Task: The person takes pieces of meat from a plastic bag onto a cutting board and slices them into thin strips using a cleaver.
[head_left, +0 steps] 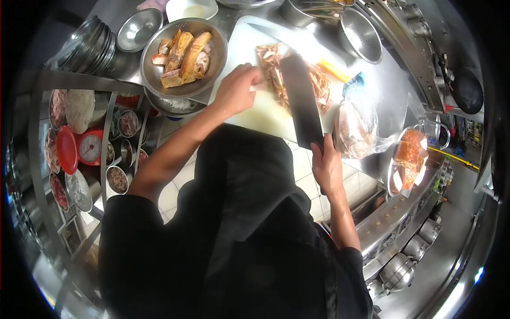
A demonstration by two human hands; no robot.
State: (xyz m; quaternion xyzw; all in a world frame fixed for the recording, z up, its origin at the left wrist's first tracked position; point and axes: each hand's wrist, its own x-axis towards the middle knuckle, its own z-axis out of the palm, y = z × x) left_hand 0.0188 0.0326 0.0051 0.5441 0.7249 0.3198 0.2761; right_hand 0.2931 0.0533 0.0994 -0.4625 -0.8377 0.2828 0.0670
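My right hand (327,166) is wrapped round the handle of a broad, dark-bladed cleaver (300,98). The blade reaches across the white cutting board (240,50), over a pile of sliced meat strips (273,69). My left hand (240,89) is at the pile's left side with its fingers curled together; a small pale bit shows at the fingertips, too blurred to name. Left of the board, a perforated metal bowl (219,40) holds several browned chunks of meat (186,56). A clear plastic bag (357,127) with something pinkish inside lies right of the cleaver.
An orange-yellow object (333,69) lies on the board beyond the strips. A metal colander (361,34) stands at the back right. At the right is a container of browned meat (410,154). Lower left, a red scale (90,147) sits among several food bowls; metal bowls (139,29) stand at back left.
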